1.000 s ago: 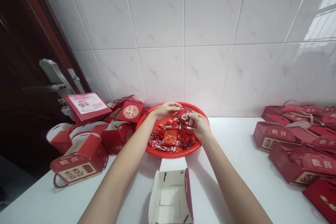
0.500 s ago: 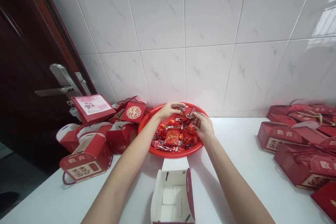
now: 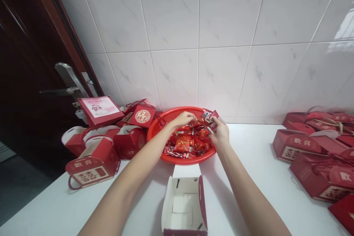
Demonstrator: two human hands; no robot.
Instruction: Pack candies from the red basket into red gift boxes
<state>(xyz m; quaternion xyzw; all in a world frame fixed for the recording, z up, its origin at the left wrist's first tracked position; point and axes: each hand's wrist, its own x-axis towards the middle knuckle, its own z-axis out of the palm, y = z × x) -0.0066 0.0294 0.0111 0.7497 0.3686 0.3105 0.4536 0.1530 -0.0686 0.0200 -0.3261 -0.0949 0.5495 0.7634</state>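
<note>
A red plastic basket (image 3: 155, 127) holds many wrapped candies (image 3: 183, 142), mostly red and some with gold print. My left hand (image 3: 184, 118) is over the back of the basket, its fingers pinched together on a small red wrapped candy that they mostly hide. At the basket's right side, my right hand (image 3: 221, 132) grips red candy packets (image 3: 209, 118) with checked edges between thumb and fingers, just above the other candies. An open box (image 3: 183, 206), white inside with dark red flaps, stands in front of the basket between my forearms; nothing lies in it.
Several red gift boxes (image 3: 92, 166) with cord handles are piled at the left, near a dark door (image 3: 30, 66). More red boxes (image 3: 315, 169) sit at the right of the white table (image 3: 249, 147). A tiled wall (image 3: 174, 77) rises behind the basket.
My right hand has lifted the packets slightly, and they show more fully. My left hand has moved a little right, its fingers closing into a pinch. The view has shifted slightly.
</note>
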